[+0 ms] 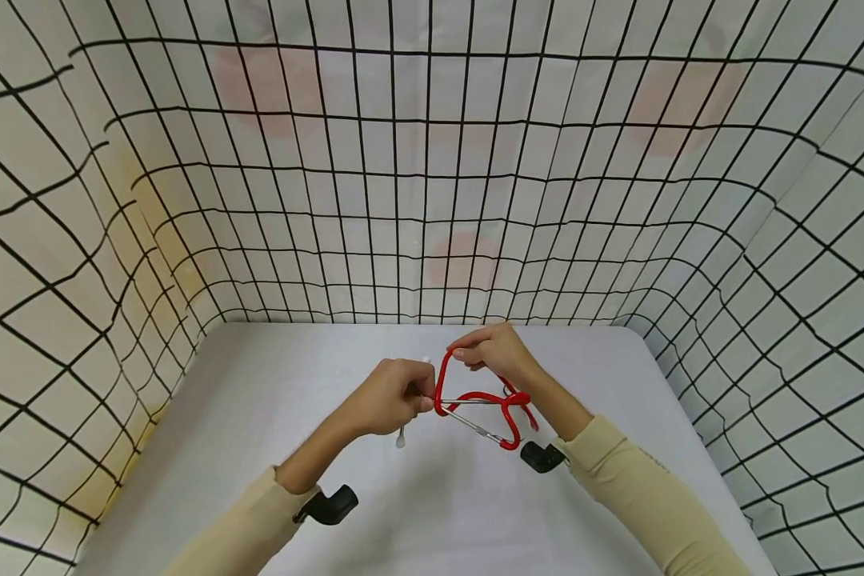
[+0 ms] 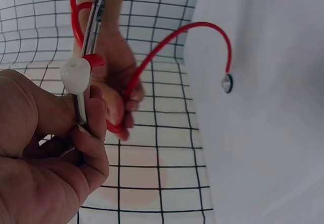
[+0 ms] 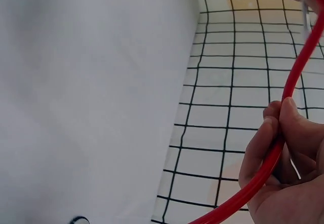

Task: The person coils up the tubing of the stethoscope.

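Note:
A stethoscope with red tubing (image 1: 522, 398) and silver metal ear tubes (image 1: 479, 430) is held above the table between both hands. My left hand (image 1: 390, 396) grips the metal ear tubes close to the white ear tips; one ear tip (image 2: 76, 76) shows large in the left wrist view. To the right and slightly farther away, my right hand (image 1: 502, 354) pinches the red tube, which crosses its fingers in the right wrist view. The tube loops back over itself near the right wrist. In the left wrist view the small round chest piece (image 2: 227, 83) dangles from the tube's end.
A white-covered table (image 1: 295, 360) lies beneath the hands. Black wire grid panels (image 1: 396, 176) stand along its back and both sides, with pale printed cloth behind them. A black wrist camera (image 1: 331, 506) sticks out beside the left cuff, another (image 1: 542, 457) beside the right.

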The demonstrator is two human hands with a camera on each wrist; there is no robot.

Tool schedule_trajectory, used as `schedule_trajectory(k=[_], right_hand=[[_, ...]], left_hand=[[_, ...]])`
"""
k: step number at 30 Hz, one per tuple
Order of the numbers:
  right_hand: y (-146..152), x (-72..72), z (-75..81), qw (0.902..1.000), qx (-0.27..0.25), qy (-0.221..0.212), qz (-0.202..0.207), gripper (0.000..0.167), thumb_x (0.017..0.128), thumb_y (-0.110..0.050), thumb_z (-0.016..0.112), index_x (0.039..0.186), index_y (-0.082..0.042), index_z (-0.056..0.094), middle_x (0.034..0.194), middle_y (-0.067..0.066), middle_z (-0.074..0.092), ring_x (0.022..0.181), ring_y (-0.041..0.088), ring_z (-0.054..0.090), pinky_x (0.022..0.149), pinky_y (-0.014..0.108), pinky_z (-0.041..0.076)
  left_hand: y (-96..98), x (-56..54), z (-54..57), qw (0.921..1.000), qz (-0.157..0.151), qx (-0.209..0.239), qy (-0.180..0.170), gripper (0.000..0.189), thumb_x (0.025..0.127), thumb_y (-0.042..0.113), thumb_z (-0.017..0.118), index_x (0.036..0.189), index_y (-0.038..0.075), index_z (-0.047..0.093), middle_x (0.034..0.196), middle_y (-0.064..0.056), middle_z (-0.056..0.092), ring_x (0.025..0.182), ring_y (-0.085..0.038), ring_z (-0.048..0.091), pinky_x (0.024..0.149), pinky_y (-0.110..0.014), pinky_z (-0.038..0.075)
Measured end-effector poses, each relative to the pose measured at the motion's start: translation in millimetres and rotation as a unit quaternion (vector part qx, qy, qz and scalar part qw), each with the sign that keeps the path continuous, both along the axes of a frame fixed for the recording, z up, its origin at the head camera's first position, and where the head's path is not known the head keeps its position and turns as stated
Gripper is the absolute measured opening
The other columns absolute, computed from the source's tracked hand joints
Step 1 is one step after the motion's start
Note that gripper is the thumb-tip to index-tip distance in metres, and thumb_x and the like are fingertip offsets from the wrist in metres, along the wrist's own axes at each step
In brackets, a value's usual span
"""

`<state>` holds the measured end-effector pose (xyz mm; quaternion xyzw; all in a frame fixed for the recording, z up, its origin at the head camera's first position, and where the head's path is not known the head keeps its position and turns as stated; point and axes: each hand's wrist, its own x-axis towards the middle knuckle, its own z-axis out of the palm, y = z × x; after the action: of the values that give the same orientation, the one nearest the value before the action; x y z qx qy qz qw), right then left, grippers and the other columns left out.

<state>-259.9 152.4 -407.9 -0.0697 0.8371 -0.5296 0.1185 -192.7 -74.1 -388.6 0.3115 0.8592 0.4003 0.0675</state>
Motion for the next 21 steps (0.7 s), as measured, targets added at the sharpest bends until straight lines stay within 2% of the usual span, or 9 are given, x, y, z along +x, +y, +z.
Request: schedule_trajectory(k=[3, 6, 9, 12, 14, 17, 21], right_hand=[[-3, 5.6, -3.2, 0.9995, -0.010, -0.027, -0.011, 0.018, 0.092, -0.015, 0.072, 0.106, -0.005, 0.079, 0.102, 0.009, 0.076, 0.087, 0.022, 0.068, 0.081, 0.032, 0.057], [-6, 9.2, -8.8, 0.9983, -0.037, -0.042, -0.017, 0.022, 0.092, -0.015, 0.072, 0.108, -0.001, 0.078, 0.101, 0.011, 0.077, 0.084, 0.020, 0.068, 0.078, 0.030, 0.058], [-2, 13.8, -13.8, 0.9966, -0.074, -0.035, 0.006, 0.025, 0.091, -0.010, 0.070, 0.109, 0.007, 0.075, 0.094, 0.011, 0.077, 0.077, 0.017, 0.067, 0.074, 0.029, 0.058], [0, 15.9, -23.3, 0.9928, -0.103, -0.047, 0.038, 0.025, 0.091, -0.009, 0.068, 0.107, 0.009, 0.073, 0.089, 0.008, 0.076, 0.075, 0.015, 0.067, 0.076, 0.030, 0.059], [-1, 17.5, -27.2, 0.9911, -0.109, -0.061, 0.045, 0.025, 0.092, -0.010, 0.068, 0.106, 0.010, 0.073, 0.089, 0.009, 0.077, 0.076, 0.017, 0.067, 0.077, 0.032, 0.060], [-7, 19.0, -33.9, 0.9909, -0.097, -0.088, 0.030, 0.023, 0.092, -0.012, 0.071, 0.107, 0.006, 0.075, 0.097, 0.013, 0.078, 0.080, 0.017, 0.069, 0.080, 0.033, 0.061], [-16, 25.8, -38.2, 0.9914, -0.061, -0.116, 0.000, 0.020, 0.089, -0.015, 0.075, 0.104, -0.002, 0.078, 0.096, 0.009, 0.078, 0.078, 0.017, 0.069, 0.078, 0.031, 0.060]], left_hand=[[-0.4, -0.6, 4.6, 0.9996, 0.016, 0.018, -0.014, 0.020, 0.089, -0.002, 0.071, 0.077, 0.012, 0.063, 0.068, 0.000, 0.063, 0.060, -0.010, 0.056, 0.056, -0.026, 0.049], [0.0, -1.9, 7.5, 0.9982, 0.046, 0.036, -0.012, 0.017, 0.089, -0.002, 0.071, 0.079, 0.010, 0.064, 0.068, -0.001, 0.064, 0.060, -0.011, 0.057, 0.057, -0.026, 0.050], [4.0, -3.6, 10.0, 0.9954, 0.081, 0.051, -0.002, 0.016, 0.089, -0.002, 0.072, 0.080, 0.010, 0.066, 0.069, 0.001, 0.065, 0.059, -0.010, 0.056, 0.056, -0.025, 0.048], [8.9, -5.5, 12.6, 0.9905, 0.115, 0.075, 0.005, 0.016, 0.087, -0.003, 0.073, 0.079, 0.009, 0.066, 0.070, 0.000, 0.066, 0.058, -0.011, 0.055, 0.054, -0.025, 0.047], [11.4, -7.3, 13.8, 0.9862, 0.138, 0.092, 0.009, 0.017, 0.086, -0.003, 0.074, 0.079, 0.008, 0.065, 0.070, -0.002, 0.067, 0.058, -0.012, 0.055, 0.053, -0.025, 0.046], [12.9, -11.4, 13.3, 0.9781, 0.170, 0.119, 0.014, 0.018, 0.084, -0.005, 0.075, 0.077, 0.006, 0.063, 0.069, -0.007, 0.067, 0.058, -0.013, 0.056, 0.052, -0.025, 0.046], [13.2, -17.6, 9.0, 0.9692, 0.196, 0.147, 0.022, 0.018, 0.084, -0.007, 0.074, 0.077, 0.005, 0.063, 0.071, -0.013, 0.069, 0.058, -0.015, 0.057, 0.053, -0.026, 0.047]])
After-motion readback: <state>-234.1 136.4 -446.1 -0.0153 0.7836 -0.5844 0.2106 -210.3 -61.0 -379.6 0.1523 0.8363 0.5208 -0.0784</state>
